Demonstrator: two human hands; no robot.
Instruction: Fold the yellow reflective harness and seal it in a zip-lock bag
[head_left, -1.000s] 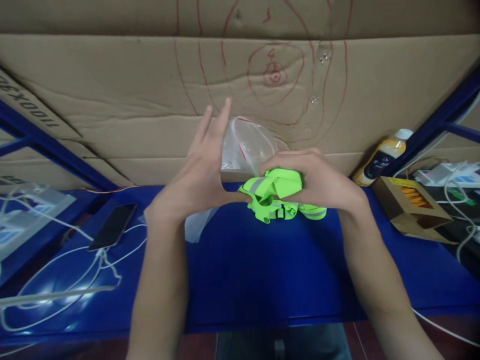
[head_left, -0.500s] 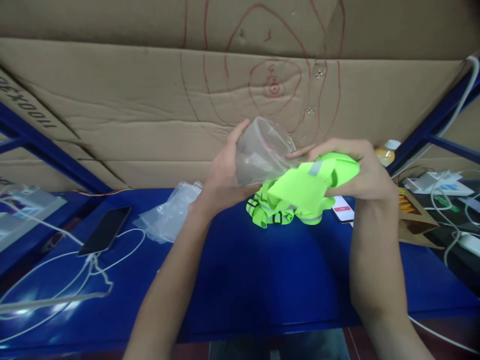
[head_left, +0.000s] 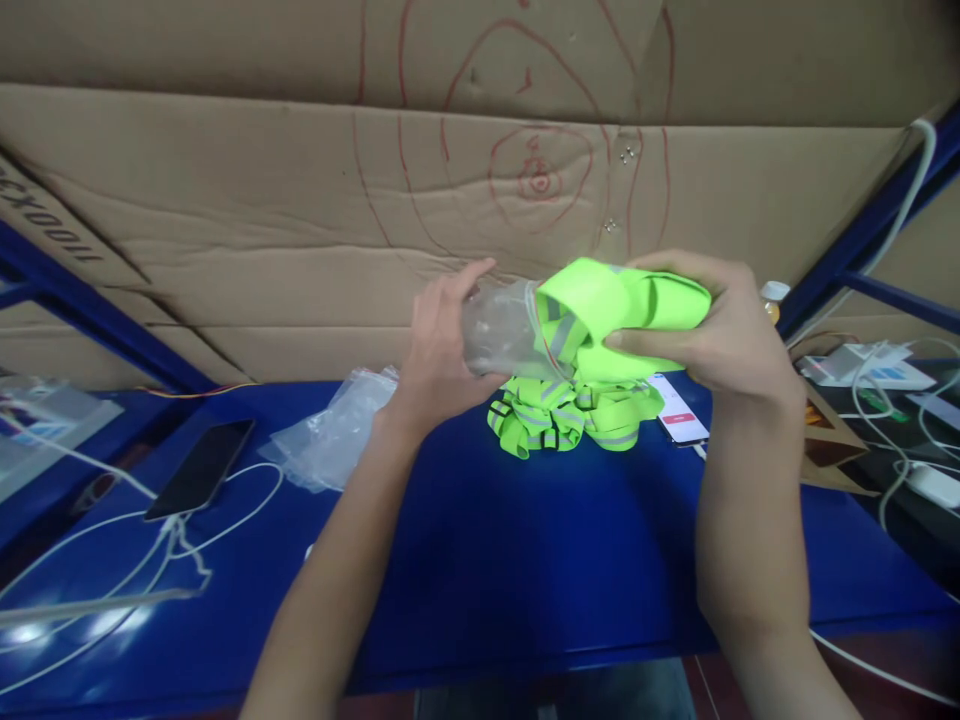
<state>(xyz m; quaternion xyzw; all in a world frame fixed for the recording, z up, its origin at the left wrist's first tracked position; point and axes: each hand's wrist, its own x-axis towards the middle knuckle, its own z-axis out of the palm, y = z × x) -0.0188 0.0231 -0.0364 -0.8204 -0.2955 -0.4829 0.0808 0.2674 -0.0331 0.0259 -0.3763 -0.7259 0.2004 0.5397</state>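
My left hand (head_left: 439,350) grips a clear plastic bag (head_left: 499,335) held up above the blue table (head_left: 525,560), its mouth turned to the right. My right hand (head_left: 712,330) is closed on a folded neon-green reflective vest (head_left: 615,305), whose left end sits at or just inside the bag's mouth. Below the hands, more neon-green vests (head_left: 570,420) with grey stripes lie bundled on the table.
A heap of clear bags (head_left: 330,435) lies left of the hands. A dark phone (head_left: 199,470) with white cables (head_left: 112,560) rests at the left, a lit phone (head_left: 675,412) under my right hand. Cardboard (head_left: 225,200) walls the back; a bottle (head_left: 771,298), box and chargers crowd the right.
Both hands rose from the table. My left hand closed round the clear bag and my right hand lifted one folded vest off the bundle and brought it to the bag's mouth.
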